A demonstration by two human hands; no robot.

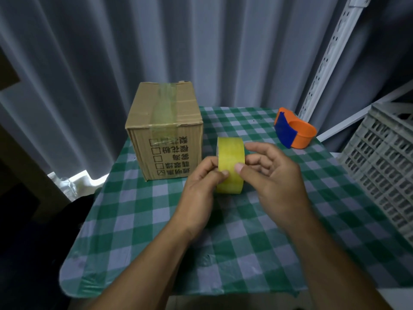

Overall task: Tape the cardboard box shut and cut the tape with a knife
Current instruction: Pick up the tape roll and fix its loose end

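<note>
A brown cardboard box [164, 121] stands at the back left of the table, flaps down, with a strip of clear tape along its top seam and printed characters on its front. Just right of the box, above the table, both hands hold a yellow roll of tape [230, 164] upright. My left hand [201, 189] pinches the roll's left side, thumb on its face. My right hand [274, 175] grips the right side, thumb pressed on the tape's outer surface. No knife is in sight.
An orange and blue tape dispenser [293, 128] lies at the table's back right. The green checked tablecloth [156, 231] covers the table. A grey plastic crate [384, 162] stands at the right edge, beside a white slotted metal rail [330, 54]. Grey curtains hang behind.
</note>
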